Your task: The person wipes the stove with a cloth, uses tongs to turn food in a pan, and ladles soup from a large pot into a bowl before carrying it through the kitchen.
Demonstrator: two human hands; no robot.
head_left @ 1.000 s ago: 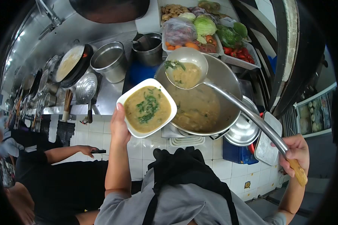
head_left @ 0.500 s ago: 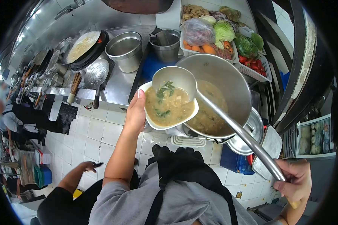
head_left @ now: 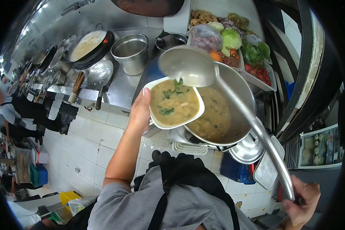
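Note:
My left hand (head_left: 141,111) grips the left rim of a white bowl (head_left: 155,122), thumb on top. Thick yellowish soup (head_left: 176,101) with green leaves fills the bowl, which is held beside and partly over the large steel pot (head_left: 243,92). More of the same soup lies in the pot. My right hand (head_left: 301,201), at the lower right, is closed around the end of a long-handled ladle (head_left: 253,119). The ladle's bowl (head_left: 186,67) is tipped above the far edge of the white bowl, and a green leaf shows right below its lip.
Baskets of vegetables (head_left: 253,74) stand behind the pot. To the left are a steel pot (head_left: 130,53), a skimmer (head_left: 99,74) and a pan of noodles (head_left: 89,45). A metal lid (head_left: 247,149) lies near the pot's right side. Other people (head_left: 25,115) are at the far left.
The ladle has lifted and tilted over, and its soup is now in the bowl, which looks fuller. My right hand has moved slightly down. The nearby person's hand at lower left has left the view.

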